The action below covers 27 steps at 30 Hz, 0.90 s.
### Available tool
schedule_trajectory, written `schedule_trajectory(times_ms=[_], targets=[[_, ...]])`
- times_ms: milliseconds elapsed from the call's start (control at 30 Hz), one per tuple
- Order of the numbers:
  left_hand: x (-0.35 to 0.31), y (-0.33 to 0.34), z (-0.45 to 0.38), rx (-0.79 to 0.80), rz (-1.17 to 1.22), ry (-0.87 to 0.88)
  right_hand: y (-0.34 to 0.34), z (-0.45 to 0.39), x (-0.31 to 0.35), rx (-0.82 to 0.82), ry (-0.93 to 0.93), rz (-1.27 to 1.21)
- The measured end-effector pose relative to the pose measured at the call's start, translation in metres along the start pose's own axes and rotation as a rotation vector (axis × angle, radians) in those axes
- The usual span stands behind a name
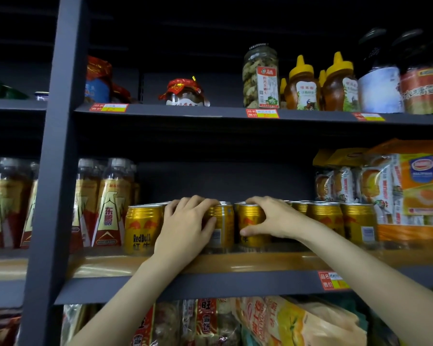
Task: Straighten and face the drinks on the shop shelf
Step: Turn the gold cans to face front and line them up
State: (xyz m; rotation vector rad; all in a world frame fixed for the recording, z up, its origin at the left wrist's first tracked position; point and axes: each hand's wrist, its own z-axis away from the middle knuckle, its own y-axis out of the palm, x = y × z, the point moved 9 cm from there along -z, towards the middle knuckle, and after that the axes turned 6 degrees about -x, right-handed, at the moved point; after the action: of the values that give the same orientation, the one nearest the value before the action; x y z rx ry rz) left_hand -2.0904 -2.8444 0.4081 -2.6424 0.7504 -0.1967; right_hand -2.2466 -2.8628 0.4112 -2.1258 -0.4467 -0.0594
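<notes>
A row of gold Red Bull cans stands on the middle shelf (210, 264). The leftmost can (141, 228) faces front with its logo showing. My left hand (185, 226) is wrapped around the can (223, 227) beside it, which shows its barcode side. My right hand (268, 217) grips the neighbouring can (250, 226), fingers over its top and thumb on its front. More gold cans (359, 224) stand to the right, one with its barcode outward. A second row behind is mostly hidden.
Tall bottles with red and gold labels (111, 208) stand left of the cans. Orange cake packs (415, 191) fill the right end. Jars and honey bottles (301, 86) line the upper shelf. Snack bags (285, 323) lie below. A dark upright post (53, 171) divides the shelving.
</notes>
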Motion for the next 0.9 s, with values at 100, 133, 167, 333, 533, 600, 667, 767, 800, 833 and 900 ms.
schedule_trajectory(times_ms=[100, 133, 167, 333, 533, 600, 667, 767, 800, 833, 900], targets=[[0.000, 0.000, -0.001, 0.032, 0.026, -0.017, -0.004, 0.006, -0.010, 0.055, -0.034, -0.095], [0.001, -0.001, -0.002, 0.046, 0.049, -0.037, -0.009, 0.008, -0.014, 0.050, -0.039, -0.112], [0.002, -0.002, -0.004, 0.064, 0.063, -0.058, -0.014, 0.010, -0.017, 0.040, -0.041, -0.122], [-0.010, -0.004, -0.024, 0.071, 0.073, -0.097, -0.042, 0.004, -0.024, 0.004, -0.108, -0.036], [-0.054, 0.028, -0.070, 0.318, 0.117, 0.035, -0.078, -0.030, -0.071, 0.023, -0.063, 0.185], [-0.065, 0.048, -0.075, 0.528, 0.124, 0.017, -0.072, -0.047, -0.087, 0.088, -0.045, 0.224], [-0.067, 0.069, -0.070, 0.732, 0.040, 0.009, -0.060, -0.067, -0.098, 0.164, -0.043, 0.252], [-0.057, 0.084, -0.057, 0.928, -0.002, -0.007, -0.035, -0.097, -0.106, 0.318, -0.052, 0.309], [-0.055, 0.085, -0.055, 0.955, 0.015, -0.012, -0.025, -0.107, -0.108, 0.371, -0.054, 0.334], [-0.054, 0.084, -0.054, 0.967, 0.023, -0.014, -0.016, -0.117, -0.111, 0.422, -0.054, 0.365], [-0.055, 0.083, -0.054, 0.979, 0.024, -0.013, 0.000, -0.135, -0.117, 0.498, -0.037, 0.431]])
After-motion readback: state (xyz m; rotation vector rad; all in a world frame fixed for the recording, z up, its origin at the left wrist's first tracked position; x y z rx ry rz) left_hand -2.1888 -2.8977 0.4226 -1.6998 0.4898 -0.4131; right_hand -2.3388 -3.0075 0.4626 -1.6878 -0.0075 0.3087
